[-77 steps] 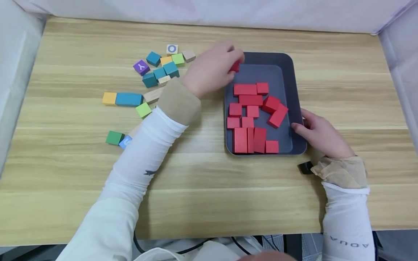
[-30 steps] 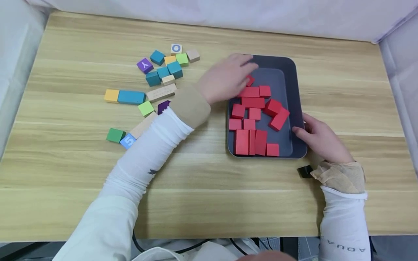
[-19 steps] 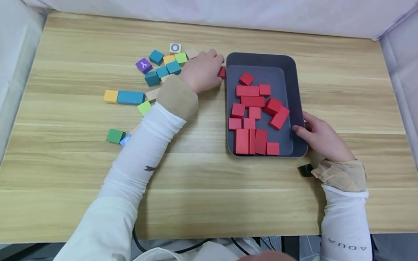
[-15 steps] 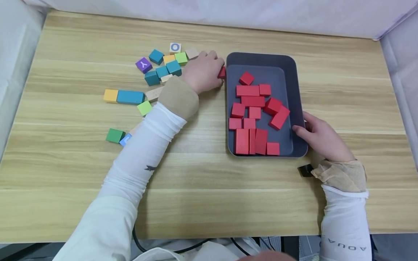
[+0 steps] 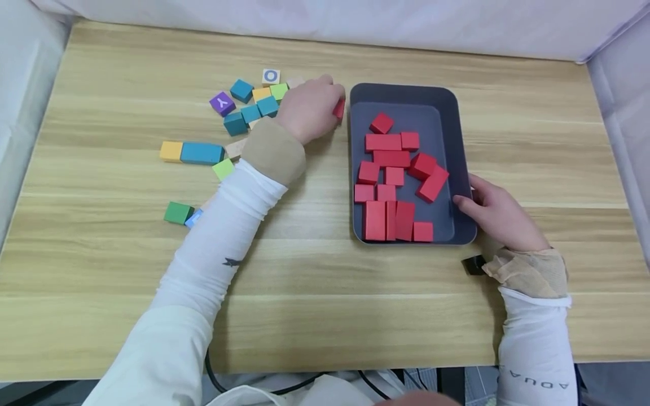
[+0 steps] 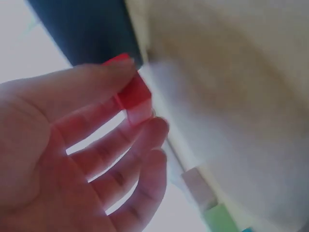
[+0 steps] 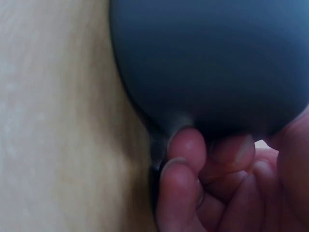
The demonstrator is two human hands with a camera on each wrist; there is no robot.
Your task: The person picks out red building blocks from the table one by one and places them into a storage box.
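My left hand (image 5: pixel 311 107) is just left of the dark grey tray (image 5: pixel 449 113), pinching a red block (image 5: pixel 339 108). In the left wrist view the thumb and index finger grip that red block (image 6: pixel 136 96), while the other fingers curl loosely below. Inside the tray lie several red blocks (image 5: pixel 374 220), cubes and longer pieces, mostly along its left side. My right hand (image 5: pixel 503 214) holds the tray's lower right edge, thumb over the rim. In the right wrist view its fingers (image 7: pixel 188 150) press against the tray's outer wall (image 7: pixel 203 72).
Blue, yellow, green, purple and plain wooden blocks lie left on the table, among them a purple block (image 5: pixel 222 104), a long blue block (image 5: pixel 202 153) and a green block (image 5: pixel 178 212). My left forearm covers part of them. A small black object (image 5: pixel 474 265) sits by the right wrist.
My left hand let go of a red block at the tray's upper left, drew back left and took hold of another red block beside the tray. The right hand stays on the tray.
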